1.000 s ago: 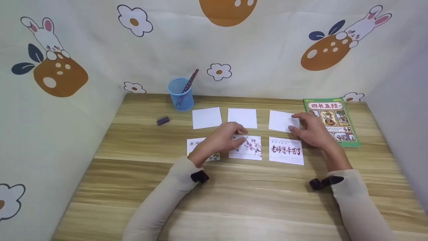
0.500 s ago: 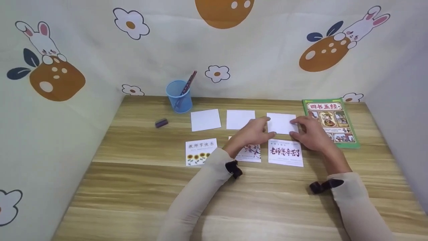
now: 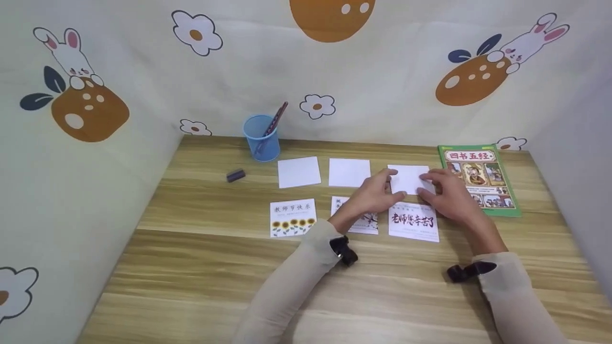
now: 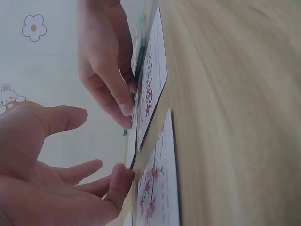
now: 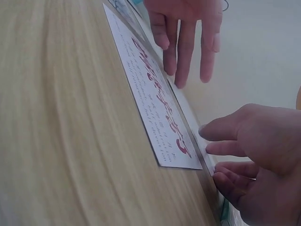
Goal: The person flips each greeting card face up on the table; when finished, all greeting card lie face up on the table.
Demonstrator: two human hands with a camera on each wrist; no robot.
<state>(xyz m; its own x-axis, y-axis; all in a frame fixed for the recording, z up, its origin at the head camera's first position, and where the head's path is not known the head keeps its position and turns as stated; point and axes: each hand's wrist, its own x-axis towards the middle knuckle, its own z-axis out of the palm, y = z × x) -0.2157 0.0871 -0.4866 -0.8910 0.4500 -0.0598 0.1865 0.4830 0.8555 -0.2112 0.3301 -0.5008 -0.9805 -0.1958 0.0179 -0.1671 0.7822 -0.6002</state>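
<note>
A blank white card lies flat at the right end of the back row, between my two hands. My left hand is at its left edge, thumb and fingers spread apart; in the left wrist view the fingertips are down near the table. At the card's right edge rests my right hand, its fingertips touching the card and its fingers loosely bent. Just in front lies a card with red lettering. My left wrist partly hides a blossom card. A sunflower card is farther left.
Two more blank white cards, a left one and a middle one, continue the back row. A blue cup holding pencils stands behind them. A small dark block lies left. The green-edged book is beside my right hand.
My left hand has moved right from above the blossom card to the left edge of the right-hand blank card. That card has become straighter. The right hand stays at its right edge.
</note>
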